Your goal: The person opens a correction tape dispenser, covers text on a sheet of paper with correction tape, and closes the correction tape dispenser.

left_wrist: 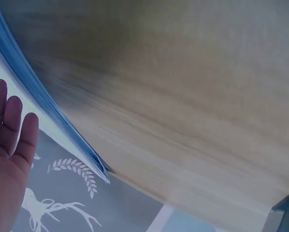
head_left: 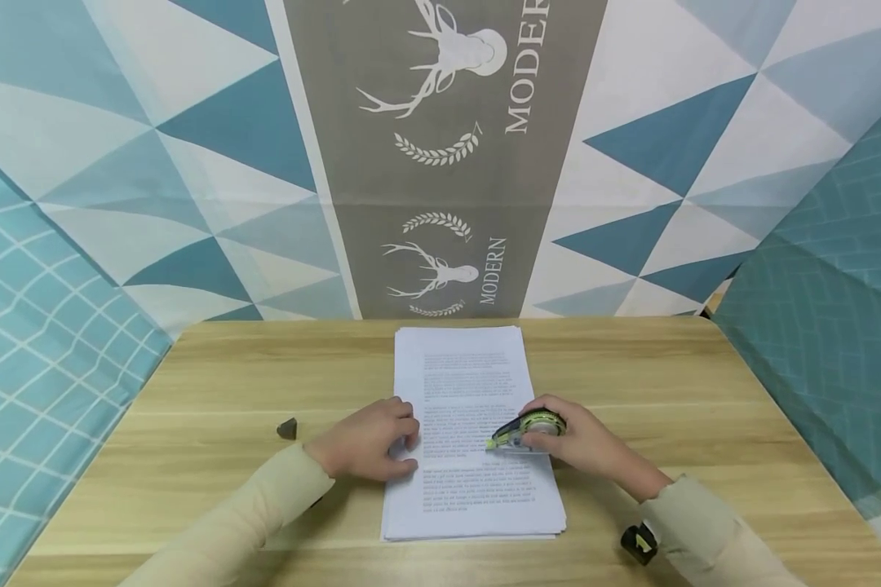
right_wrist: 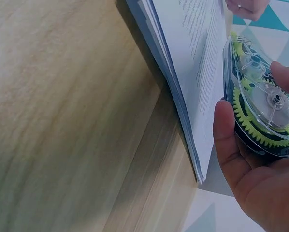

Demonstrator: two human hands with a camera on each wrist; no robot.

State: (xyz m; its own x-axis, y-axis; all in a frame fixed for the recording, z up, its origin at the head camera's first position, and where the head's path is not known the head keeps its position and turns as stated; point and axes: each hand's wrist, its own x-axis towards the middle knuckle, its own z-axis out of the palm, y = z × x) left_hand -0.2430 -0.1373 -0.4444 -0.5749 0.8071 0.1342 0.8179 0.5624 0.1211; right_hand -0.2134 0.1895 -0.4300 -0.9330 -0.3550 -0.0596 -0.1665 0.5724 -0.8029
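Note:
A thick stack of printed paper (head_left: 477, 497) lies on the table. My right hand (head_left: 583, 440) holds a correction tape dispenser (head_left: 532, 428) by its sides, between thumb and fingers. Its tip points left and meets the top sheet amid the printed lines, as far as I can tell. Through the clear case, the right wrist view shows green gears and a white spool (right_wrist: 272, 108). My left hand (head_left: 370, 440) rests at the stack's left edge, its fingers loosely bent over the margin and holding nothing. In the left wrist view its fingers (left_wrist: 11, 125) lie beside the stack's edge.
A small dark piece (head_left: 287, 429), its kind unclear, lies on the wooden table (head_left: 213, 383) left of my left hand. A black device (head_left: 639, 542) sits at my right wrist. Patterned cloth (head_left: 440, 196) hangs behind the table, with blue cloth at both sides.

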